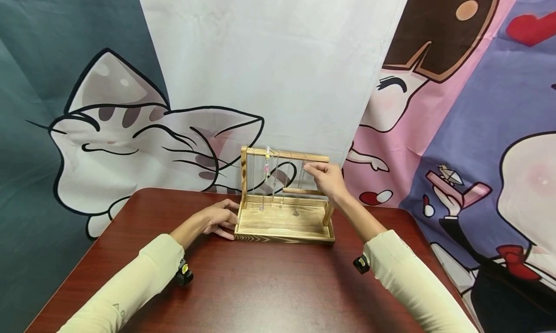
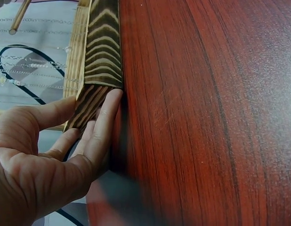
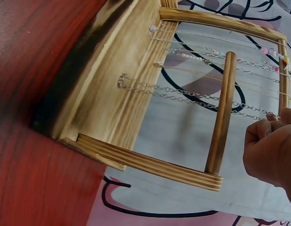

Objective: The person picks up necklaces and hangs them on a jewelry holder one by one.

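A wooden jewelry stand (image 1: pixel 282 234) with a tray base stands on the table. Several necklaces hang from its top bar (image 1: pixel 284 154); one has pink and yellow beads (image 1: pixel 267 166). My left hand (image 1: pixel 219 218) holds the tray's left end, its digits spread over the rim and end face (image 2: pixel 91 101). Near the right part of the top bar, my right hand (image 1: pixel 326 178) pinches the upper end of a silver chain necklace (image 3: pixel 183 94). The necklace's pendant (image 3: pixel 122 81) dangles over the tray. My fingers hide the chain's very top.
A shorter wooden rod (image 3: pixel 223 113) sticks out from the stand's right post (image 3: pixel 150 160), below the top bar. The stand is near the back edge of the dark red table (image 1: pixel 278 284). A cartoon-printed cloth (image 1: pixel 278 58) hangs behind it.
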Action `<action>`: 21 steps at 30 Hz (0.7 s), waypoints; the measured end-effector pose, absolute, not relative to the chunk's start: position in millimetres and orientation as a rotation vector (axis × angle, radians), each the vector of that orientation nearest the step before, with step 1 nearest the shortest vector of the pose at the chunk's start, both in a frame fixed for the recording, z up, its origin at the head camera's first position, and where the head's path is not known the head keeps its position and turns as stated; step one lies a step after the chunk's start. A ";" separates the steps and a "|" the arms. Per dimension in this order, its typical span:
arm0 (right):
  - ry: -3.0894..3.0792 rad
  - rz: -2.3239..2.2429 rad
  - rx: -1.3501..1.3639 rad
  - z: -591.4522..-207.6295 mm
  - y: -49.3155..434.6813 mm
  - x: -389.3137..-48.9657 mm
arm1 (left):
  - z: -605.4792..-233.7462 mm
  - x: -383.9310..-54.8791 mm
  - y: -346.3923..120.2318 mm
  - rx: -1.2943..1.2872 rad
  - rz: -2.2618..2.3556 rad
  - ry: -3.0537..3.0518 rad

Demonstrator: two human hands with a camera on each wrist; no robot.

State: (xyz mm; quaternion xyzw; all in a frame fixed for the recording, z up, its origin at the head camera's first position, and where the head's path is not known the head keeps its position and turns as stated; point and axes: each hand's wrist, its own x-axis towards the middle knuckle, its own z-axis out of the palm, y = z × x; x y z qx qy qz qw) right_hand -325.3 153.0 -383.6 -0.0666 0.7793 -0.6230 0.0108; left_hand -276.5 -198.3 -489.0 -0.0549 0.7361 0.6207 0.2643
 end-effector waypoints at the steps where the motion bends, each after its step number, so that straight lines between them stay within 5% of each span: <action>1: 2.432 -1.948 -0.203 -384.6 153.4 -324.2 | -488.7 -276.6 -198.2 -0.149 1.678 1.988; 21: 2.482 -2.016 -0.207 -395.6 171.2 -307.3 | -487.6 -271.2 -200.2 -0.101 1.700 1.965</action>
